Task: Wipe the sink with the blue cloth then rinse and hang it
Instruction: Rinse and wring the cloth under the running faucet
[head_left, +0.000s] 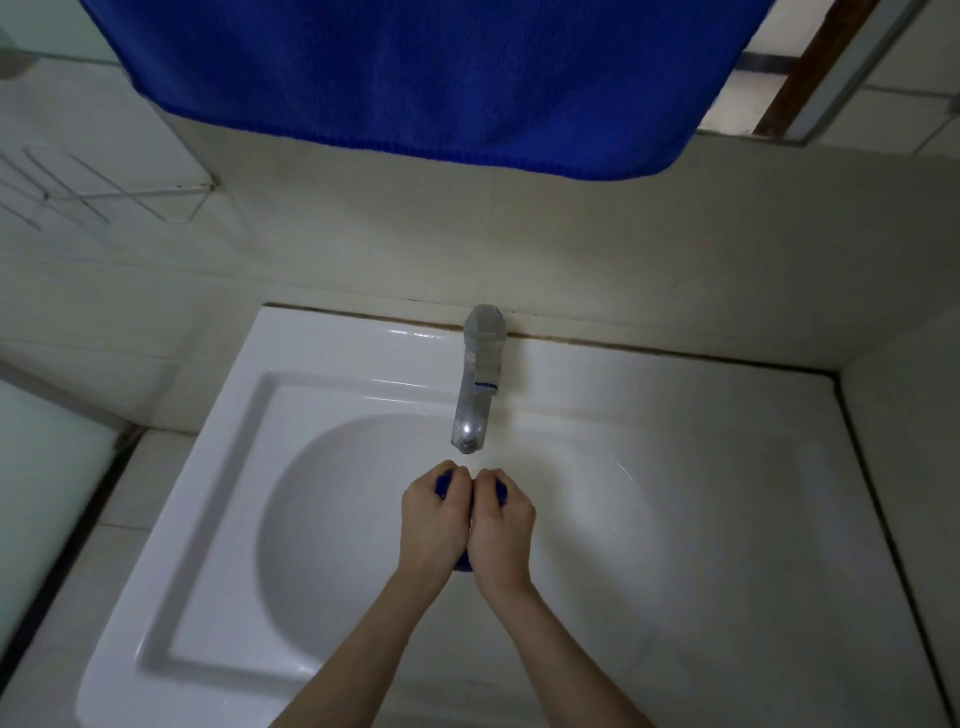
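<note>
My left hand (434, 519) and my right hand (501, 517) are pressed together over the bowl of the white sink (322, 519), just below the spout of the chrome tap (475, 395). Both grip a bunched-up blue cloth (462, 564). Only small blue bits of it show: at the fingertips of each hand and under the wrists. No water stream is visible from the spout.
A large blue towel (415, 78) hangs above on the wall, over the tap. A white wire rack (78, 192) is fixed to the tiled wall at the left. A wall corner closes the sink's right side (883, 415).
</note>
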